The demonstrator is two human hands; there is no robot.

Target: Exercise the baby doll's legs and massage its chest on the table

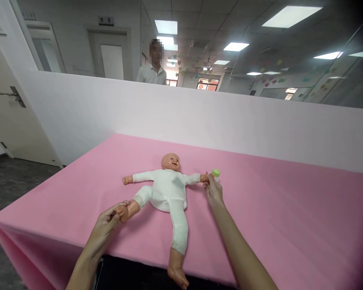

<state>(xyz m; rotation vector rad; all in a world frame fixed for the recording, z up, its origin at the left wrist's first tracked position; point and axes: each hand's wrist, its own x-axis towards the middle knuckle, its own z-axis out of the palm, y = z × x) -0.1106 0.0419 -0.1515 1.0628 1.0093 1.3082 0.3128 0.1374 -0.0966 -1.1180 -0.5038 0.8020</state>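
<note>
A baby doll [168,188] with a white cloth body lies on its back on the pink-covered table [260,209], head toward the wall. Its bent leg on my left side ends in a foot that my left hand [109,219] grips with the fingers wrapped round it. The other leg stretches straight to the near table edge. My right hand [214,190] is closed at the doll's outstretched hand on the right. A small object with a green top [215,172] and a pale lower part shows just beyond my fingers; whether I touch it is unclear.
Behind the table stands a white half-wall [199,119] with glass above it. Beyond the glass, a person [153,73] in a white shirt is visible. A door [15,100] with a metal handle is at the left. Pink cloth hangs over the table's near left corner.
</note>
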